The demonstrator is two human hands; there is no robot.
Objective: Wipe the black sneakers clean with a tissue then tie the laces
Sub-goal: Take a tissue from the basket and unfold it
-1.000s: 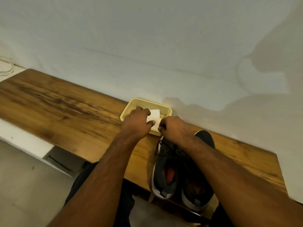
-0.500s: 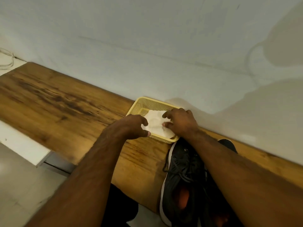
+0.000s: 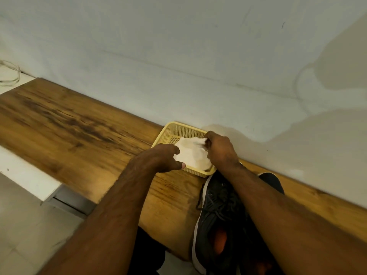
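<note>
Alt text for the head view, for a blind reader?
A right hand pinches a white tissue in a yellow basket on a wooden table; the left hand touches its edge. Black sneakers sit nearby.

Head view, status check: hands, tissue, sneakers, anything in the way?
Right hand pinching tissue in yellow basket. Left hand on basket's near edge, holding nothing. Sneakers on bench, laces loose. Nothing blocking.

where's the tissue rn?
Head view, centre-right: the tissue lies in the yellow basket against the wall, just beyond the sneakers. The right hand pinches its top edge; the left hand is beside it.
</note>
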